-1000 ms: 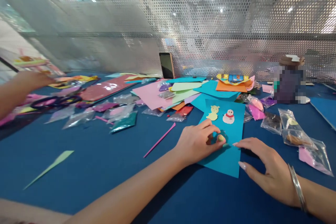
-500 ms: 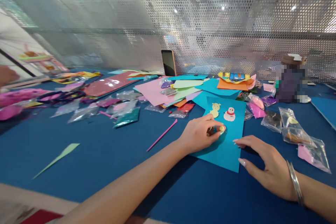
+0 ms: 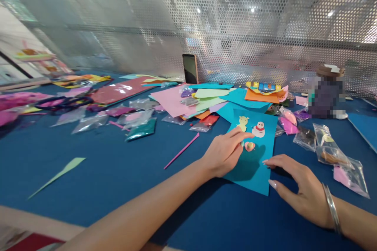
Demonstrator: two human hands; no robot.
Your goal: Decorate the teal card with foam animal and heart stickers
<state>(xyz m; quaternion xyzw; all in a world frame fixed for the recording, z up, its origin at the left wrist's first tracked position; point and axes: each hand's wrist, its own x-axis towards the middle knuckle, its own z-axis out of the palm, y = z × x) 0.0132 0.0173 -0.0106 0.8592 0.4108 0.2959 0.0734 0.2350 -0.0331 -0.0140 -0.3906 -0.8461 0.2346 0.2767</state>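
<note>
A teal paper card [image 3: 253, 164] lies on the blue table in front of me. Three small cut-outs sit on it: a pale yellow figure [image 3: 242, 123], a white snowman with a red scarf [image 3: 259, 130], and a pink and yellow piece [image 3: 249, 146]. My left hand [image 3: 225, 151] rests on the card's left side, fingers stretched toward the pink piece, nothing held. My right hand [image 3: 297, 186], with a metal bangle at the wrist, lies flat with spread fingers on the card's right edge.
Coloured paper sheets [image 3: 206, 100] pile up behind the card. Small plastic bags [image 3: 332, 151] lie to the right, more bags [image 3: 138, 119] and scissors [image 3: 60, 102] to the left. A phone [image 3: 190, 68] leans on the perforated metal wall. A pink strip [image 3: 181, 151] and green sliver [image 3: 55, 172] lie loose.
My left hand has let go of the pink and yellow piece, which now lies on the card below the snowman, and its fingers have opened out. Another person's arm at the far left has gone.
</note>
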